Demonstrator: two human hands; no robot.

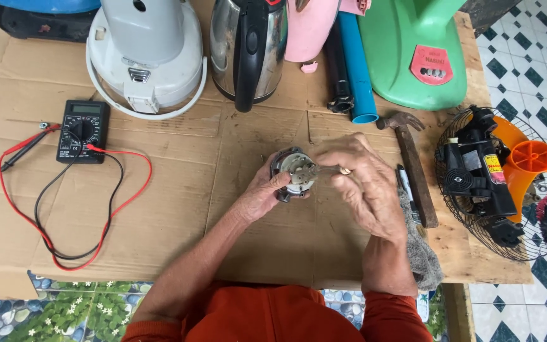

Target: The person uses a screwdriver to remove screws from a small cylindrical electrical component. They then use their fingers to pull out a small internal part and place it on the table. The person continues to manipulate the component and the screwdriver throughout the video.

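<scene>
My left hand [262, 193] grips a small round electric motor [294, 171] from its left side, holding it just above the cardboard-covered table [178, 209]. The motor's pale front face points up at me. My right hand [361, 183] curls over the motor's right side, its fingers pinched on the metal shaft sticking out of the motor. Both forearms come up from the bottom edge in orange sleeves.
A black multimeter [83, 130] with red and black leads lies at the left. A white appliance [145, 57], steel kettle [249, 50], blue pipe [357, 69] and green fan base [416, 54] line the back. Hammer [414, 161], grey rag [420, 253] and orange fan [501, 174] sit right.
</scene>
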